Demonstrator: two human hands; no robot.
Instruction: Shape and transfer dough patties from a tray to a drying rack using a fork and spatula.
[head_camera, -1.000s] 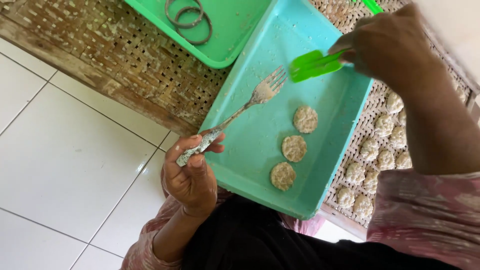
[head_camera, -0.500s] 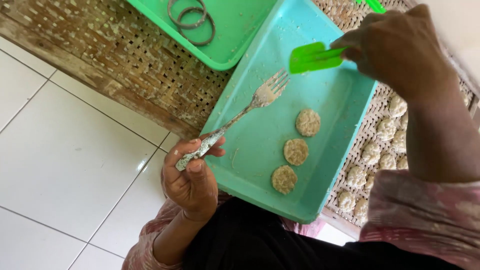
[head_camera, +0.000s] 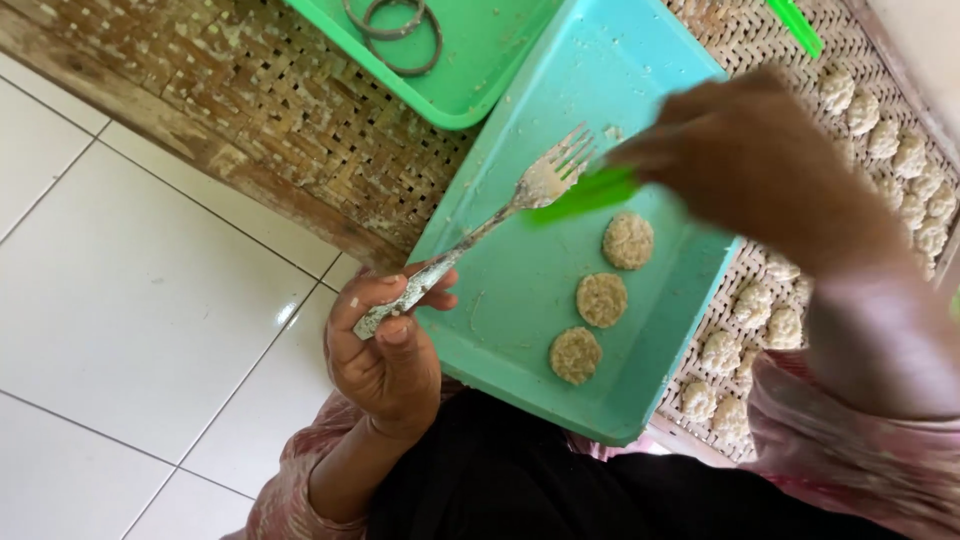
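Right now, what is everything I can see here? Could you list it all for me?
teal tray: one, turquoise, on the person's lap, its far end over the woven mat
flat patties: three, beige, in a row on the teal tray
fork: one, metal, smeared with dough, tines over the teal tray
green spatula: one, bright green, blurred, at the fork's tines
green tray: one, green, top of the view, on the mat
rings: two or so, grey, inside the green tray
woven mat: one, brown, dough-flecked
small dough pieces: many, pale, on the mat at right
floor tiles: white, at left
left hand: holds the fork's handle
right hand: blurred, holds the green spatula
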